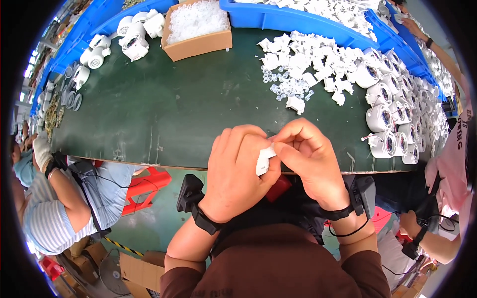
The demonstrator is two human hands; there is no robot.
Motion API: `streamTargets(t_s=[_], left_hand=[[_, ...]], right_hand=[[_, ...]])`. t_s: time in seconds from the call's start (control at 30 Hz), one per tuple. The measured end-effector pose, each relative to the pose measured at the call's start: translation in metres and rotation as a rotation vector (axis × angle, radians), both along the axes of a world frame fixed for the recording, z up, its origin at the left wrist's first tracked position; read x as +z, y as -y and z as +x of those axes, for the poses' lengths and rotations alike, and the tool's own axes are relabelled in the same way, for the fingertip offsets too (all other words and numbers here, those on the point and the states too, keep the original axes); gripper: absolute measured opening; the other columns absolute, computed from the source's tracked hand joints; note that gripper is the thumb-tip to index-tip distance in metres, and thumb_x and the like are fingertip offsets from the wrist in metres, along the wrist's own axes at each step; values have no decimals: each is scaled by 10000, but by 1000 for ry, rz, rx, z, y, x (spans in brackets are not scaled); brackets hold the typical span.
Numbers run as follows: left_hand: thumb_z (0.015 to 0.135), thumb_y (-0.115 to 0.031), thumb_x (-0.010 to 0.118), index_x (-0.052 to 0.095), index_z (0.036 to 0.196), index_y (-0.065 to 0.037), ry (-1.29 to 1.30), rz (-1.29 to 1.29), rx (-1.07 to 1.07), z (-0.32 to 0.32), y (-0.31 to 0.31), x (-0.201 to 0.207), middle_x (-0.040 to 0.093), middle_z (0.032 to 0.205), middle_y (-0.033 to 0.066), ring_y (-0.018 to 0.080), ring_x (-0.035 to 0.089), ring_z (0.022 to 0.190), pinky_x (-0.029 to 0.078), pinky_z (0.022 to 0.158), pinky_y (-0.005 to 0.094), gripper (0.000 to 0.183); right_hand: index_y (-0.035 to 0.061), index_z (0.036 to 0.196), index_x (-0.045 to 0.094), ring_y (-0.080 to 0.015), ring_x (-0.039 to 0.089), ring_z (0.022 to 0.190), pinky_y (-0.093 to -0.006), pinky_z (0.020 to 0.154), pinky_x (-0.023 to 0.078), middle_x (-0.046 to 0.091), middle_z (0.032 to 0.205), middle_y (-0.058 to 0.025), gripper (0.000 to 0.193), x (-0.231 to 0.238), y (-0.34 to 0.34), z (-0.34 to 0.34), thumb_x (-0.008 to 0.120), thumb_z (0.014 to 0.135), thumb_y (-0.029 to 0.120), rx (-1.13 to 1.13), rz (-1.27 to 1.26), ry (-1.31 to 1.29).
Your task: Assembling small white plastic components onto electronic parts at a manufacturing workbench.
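A small white plastic bracket [263, 163] is held in my left hand [231, 171], its fingers curled round it. My right hand [310, 159] pinches thumb and forefinger together at the bracket's upper end. Whatever lies between those right fingertips is too small and covered to make out. Both hands are close together above the front edge of the green table [208, 99]. Beyond them lie a heap of similar white brackets [298, 54] and a scatter of short clear plastic sleeves [290, 87].
White round camera-like housings [380, 116] stand in rows at right; more housings [134, 42] sit back left near clear rings [74, 102]. A cardboard box [198, 44] of clear parts stands at the back, beside blue bins [298, 20]. People work on both sides.
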State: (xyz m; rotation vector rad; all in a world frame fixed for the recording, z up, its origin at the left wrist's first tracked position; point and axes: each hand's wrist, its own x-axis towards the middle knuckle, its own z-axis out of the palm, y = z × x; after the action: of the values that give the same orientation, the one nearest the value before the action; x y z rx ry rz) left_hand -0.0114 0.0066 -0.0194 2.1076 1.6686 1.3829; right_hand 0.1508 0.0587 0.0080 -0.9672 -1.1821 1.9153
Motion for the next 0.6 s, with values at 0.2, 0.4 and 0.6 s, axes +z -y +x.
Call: streamTargets(t_s=[0.2,0.4,0.6], left_hand=[[719,-21,801,589,1049,-102,7,72,45,-2,6,-4,650,1032,86,302,596,875,480,732,396,400],[716,-20,816,629,954,-98,37,60,32,-7,6,-2,669,1002,65,287,589,850,475,709,381,313],[716,-17,811,674,937,-106,-33,24,-87,-9,-3,10,675,986,52,287,597,848,482,716,380,276]], right_hand=[[-4,1112,673,-105,639,1008,-260,870,529,686,1063,-56,128,6,6,-3,647,986,-6,-51,-193,-93],[-13,1120,666,-110,642,1021,-273,905,531,684,1082,-58,123,-4,10,-5,619,1006,-1,-28,90,-29],[-8,1086,641,-95,629,975,-258,865,522,677,1049,-58,86,-10,6,1,589,1019,8,-48,30,-81]])
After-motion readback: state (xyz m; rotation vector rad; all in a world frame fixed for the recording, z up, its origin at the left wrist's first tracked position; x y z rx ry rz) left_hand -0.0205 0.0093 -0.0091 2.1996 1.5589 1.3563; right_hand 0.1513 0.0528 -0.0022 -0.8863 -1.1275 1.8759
